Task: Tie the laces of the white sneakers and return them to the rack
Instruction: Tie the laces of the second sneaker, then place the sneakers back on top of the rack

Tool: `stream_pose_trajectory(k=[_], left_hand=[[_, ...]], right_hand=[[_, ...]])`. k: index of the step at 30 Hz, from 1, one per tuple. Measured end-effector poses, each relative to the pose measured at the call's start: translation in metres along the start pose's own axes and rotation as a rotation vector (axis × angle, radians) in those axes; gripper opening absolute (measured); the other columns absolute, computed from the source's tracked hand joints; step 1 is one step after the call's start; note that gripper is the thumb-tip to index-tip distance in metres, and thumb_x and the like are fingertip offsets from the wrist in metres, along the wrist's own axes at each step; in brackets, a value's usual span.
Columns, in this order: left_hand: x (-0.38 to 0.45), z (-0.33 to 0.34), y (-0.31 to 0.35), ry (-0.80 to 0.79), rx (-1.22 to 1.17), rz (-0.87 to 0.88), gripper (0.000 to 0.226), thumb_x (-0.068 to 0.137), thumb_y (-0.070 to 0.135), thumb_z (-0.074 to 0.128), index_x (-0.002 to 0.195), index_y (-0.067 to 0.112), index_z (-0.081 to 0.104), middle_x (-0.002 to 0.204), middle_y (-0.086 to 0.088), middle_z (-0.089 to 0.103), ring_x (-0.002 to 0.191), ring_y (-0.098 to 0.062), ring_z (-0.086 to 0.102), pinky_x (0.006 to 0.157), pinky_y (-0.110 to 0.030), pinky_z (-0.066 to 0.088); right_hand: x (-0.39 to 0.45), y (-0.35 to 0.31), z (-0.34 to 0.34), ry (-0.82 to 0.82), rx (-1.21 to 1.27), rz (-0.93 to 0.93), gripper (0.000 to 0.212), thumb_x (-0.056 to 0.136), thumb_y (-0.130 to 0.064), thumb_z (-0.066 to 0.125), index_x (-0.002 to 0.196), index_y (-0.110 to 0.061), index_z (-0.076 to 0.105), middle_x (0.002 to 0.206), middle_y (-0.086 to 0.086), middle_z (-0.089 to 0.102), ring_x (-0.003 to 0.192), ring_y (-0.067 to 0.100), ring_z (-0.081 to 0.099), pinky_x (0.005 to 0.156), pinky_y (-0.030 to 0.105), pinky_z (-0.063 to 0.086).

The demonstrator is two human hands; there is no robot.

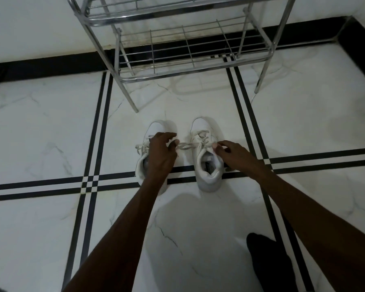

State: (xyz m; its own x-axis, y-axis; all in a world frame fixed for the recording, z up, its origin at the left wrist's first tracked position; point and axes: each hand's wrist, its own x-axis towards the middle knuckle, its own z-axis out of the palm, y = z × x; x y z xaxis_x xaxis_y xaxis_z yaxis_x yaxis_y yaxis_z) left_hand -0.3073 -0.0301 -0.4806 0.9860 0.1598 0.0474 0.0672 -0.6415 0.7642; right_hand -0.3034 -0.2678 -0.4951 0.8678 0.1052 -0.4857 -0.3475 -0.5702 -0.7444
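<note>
both hands, left hand (160, 153) and right hand (233, 153), pinch right sneaker's (208, 161) lace (185, 146) ends.

A home entryway or hall: polished marble floor (51, 127) with black inlay strips under the hands, a steel shoe rack (183, 47) against the wall beyond them.

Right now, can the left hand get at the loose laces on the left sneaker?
Probably yes. The left hand lies over the left sneaker, its loose laces sticking out just beside the hand with nothing over them. It would first have to drop the right sneaker's lace.
</note>
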Motion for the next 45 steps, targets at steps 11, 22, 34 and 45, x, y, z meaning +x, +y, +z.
stream_pose_trajectory(k=[11,22,34,45], left_hand=[[-0.026,-0.064,-0.052,-0.104,-0.080,-0.637,0.072,0.080,0.073,0.067,0.125,0.017,0.061,0.117,-0.008,0.066,0.114,-0.034,0.063,0.089,-0.051,0.059],[-0.029,-0.041,-0.064,-0.292,-0.418,-0.648,0.028,0.093,0.018,0.066,0.120,0.024,0.066,0.099,-0.010,0.070,0.086,-0.023,0.067,0.066,-0.033,0.062],[-0.025,-0.062,0.011,-0.139,-0.342,-0.544,0.035,0.097,0.023,0.060,0.132,0.025,0.063,0.107,-0.005,0.068,0.099,-0.030,0.069,0.081,-0.050,0.063],[-0.046,-0.224,0.186,-0.177,-0.335,-0.553,0.036,0.083,0.041,0.062,0.118,0.042,0.067,0.107,0.004,0.069,0.103,-0.030,0.069,0.087,-0.056,0.060]], right_hand=[[0.010,-0.005,0.037,0.061,-0.057,-0.056,0.080,0.083,-0.037,0.072,0.153,-0.028,0.034,0.147,0.004,0.053,0.130,0.023,0.054,0.106,0.032,0.044],[0.013,-0.015,0.041,0.140,-0.031,-0.082,0.068,0.085,-0.033,0.067,0.148,-0.028,0.043,0.134,0.005,0.064,0.116,0.023,0.063,0.091,0.026,0.048],[-0.029,-0.084,-0.002,0.207,-0.017,-0.147,0.066,0.088,-0.022,0.065,0.150,-0.020,0.041,0.122,0.013,0.071,0.106,0.026,0.069,0.087,0.028,0.053],[-0.186,-0.246,-0.091,0.230,0.030,-0.117,0.069,0.085,-0.017,0.066,0.149,-0.017,0.041,0.118,0.013,0.072,0.104,0.029,0.069,0.087,0.038,0.057]])
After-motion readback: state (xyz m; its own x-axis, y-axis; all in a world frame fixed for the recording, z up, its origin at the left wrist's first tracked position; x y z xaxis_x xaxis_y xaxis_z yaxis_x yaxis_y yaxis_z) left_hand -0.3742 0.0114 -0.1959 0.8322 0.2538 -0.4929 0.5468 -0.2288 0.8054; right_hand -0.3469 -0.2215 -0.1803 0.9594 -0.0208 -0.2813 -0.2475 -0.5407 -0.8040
